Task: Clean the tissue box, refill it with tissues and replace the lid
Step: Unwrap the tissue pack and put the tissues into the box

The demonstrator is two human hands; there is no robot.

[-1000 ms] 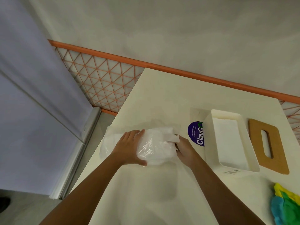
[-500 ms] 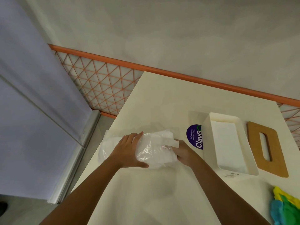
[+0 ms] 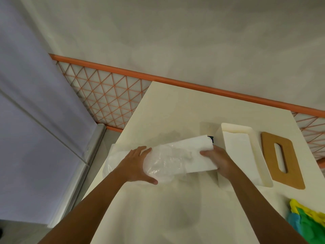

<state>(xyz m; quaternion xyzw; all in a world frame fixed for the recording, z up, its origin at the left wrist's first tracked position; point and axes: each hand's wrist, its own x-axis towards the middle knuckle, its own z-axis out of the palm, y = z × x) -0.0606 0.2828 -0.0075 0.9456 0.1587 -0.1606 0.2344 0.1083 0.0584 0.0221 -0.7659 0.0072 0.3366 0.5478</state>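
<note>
Clear crinkled plastic, the plastic wrapper (image 3: 161,164), sheathes the left half of the tissue stack (image 3: 197,155). The stack's right half sticks out bare and white, slanting up toward the open tissue box (image 3: 258,155). The whole bundle is held just above the tabletop (image 3: 175,208), between the two hands.

The grip looks set up for stripping the pack. The left hand (image 3: 137,164) clasps the wrapper's closed end, fingers fanned over the top and thumb hooked along the near edge, so the film has an anchor. The right hand (image 3: 218,161) pinches the bare end of the stack, fingers lying on top and the thumb hidden beneath (presumably pressing up from below). Pulling the hands apart along the stack's length should slide the tissues free without crumpling them.

Both forearms reach forward and converge, wrists fairly straight. The right hand sits just beside the box's near wall, a short carry from where the tissues belong.

The box stands lidless with a pale bare floor, so the refill is not yet done. Its brown slotted lid (image 3: 292,164) lies flat just to the right, apart from the box. A bright cleaning cloth (image 3: 306,222) is bunched at the tabletop's near right corner.
</note>
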